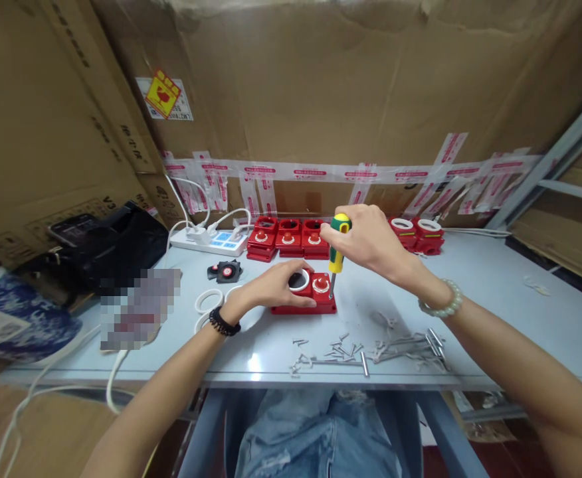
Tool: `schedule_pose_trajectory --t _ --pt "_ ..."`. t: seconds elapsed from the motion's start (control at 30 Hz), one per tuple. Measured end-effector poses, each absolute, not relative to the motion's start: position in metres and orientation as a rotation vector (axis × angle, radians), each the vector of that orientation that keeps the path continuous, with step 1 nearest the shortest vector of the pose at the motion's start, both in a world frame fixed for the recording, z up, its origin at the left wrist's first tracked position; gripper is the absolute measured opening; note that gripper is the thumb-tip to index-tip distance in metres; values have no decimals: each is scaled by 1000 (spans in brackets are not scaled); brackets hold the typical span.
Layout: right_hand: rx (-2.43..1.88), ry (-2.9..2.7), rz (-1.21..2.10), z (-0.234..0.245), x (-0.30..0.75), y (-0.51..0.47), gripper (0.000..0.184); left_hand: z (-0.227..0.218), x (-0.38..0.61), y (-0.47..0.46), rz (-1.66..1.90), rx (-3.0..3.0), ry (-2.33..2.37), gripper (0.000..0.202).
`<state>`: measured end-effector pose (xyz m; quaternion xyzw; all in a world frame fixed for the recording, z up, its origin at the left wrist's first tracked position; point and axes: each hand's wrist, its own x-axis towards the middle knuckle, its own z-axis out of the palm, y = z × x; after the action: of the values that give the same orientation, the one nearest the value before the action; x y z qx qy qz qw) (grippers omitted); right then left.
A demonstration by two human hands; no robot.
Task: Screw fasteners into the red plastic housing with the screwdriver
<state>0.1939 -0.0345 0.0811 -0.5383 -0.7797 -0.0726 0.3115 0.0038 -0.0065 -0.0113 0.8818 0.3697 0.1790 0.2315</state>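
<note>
A red box-shaped device (291, 309) lies on the table, with a white ring (299, 280) around a dark round opening and a red button (321, 283) on its right half. My left hand (276, 284) is closed on the device's left side, thumb along the front and fingers over the back. In my right hand (363, 232) is a yellow and green screwdriver (337, 255), held upright. Its tip meets the device's right edge near the button; the screw under it is too small to make out. Loose white rings (209, 301) lie left of the device, partly behind my left wrist.
Several screws and metal pins (343, 350) are strewn near the front edge. More red devices (290, 239) stand along the cardboard wall (301, 86), beside a power strip (211, 242). Black square parts (228, 271), a black bag (126, 245) and cables are to the left.
</note>
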Motion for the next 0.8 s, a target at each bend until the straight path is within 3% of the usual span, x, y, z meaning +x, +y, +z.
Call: schedule_pose_trajectory --t 0.17,0.33,0.43,0.67,0.8 --pt "-1525 -2017 -223 82 190 -37 29 0 7 -14 597 2499 961 62" --pt "-1541 -1993 -331 80 183 -38 39 14 38 -26 1098 2402 859 49" --pt "-1570 -2003 -372 80 186 -42 47 14 53 -27 1286 2278 888 31" --pt "-1204 -2348 -67 97 209 -63 28 19 46 -28 1175 2234 789 18" --pt "-1293 -2284 -158 98 207 -63 28 20 47 -29 1216 2214 848 21"
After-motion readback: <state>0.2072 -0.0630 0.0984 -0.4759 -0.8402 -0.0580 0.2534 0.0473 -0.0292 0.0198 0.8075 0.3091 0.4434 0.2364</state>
